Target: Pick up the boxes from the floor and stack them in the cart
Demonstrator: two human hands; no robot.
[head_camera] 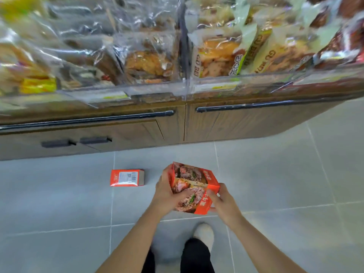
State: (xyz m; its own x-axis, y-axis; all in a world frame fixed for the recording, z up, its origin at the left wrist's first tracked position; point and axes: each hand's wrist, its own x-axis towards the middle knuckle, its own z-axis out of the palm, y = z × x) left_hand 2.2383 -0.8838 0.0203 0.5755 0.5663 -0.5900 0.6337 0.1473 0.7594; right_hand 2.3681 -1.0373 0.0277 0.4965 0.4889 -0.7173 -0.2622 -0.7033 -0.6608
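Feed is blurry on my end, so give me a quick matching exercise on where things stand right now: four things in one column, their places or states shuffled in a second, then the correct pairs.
Things:
1. orange cardboard box printed with meat photos
2. small orange box with a barcode label
3. white shoe
4. clear plastic snack bags

Places or states:
A. lying alone on the grey floor tiles
B. stacked on the shelf above the wooden cabinet
C. held off the floor between left hand and right hand
D. planted on the floor below the hands

Pairs: 1-C, 2-A, 3-D, 4-B
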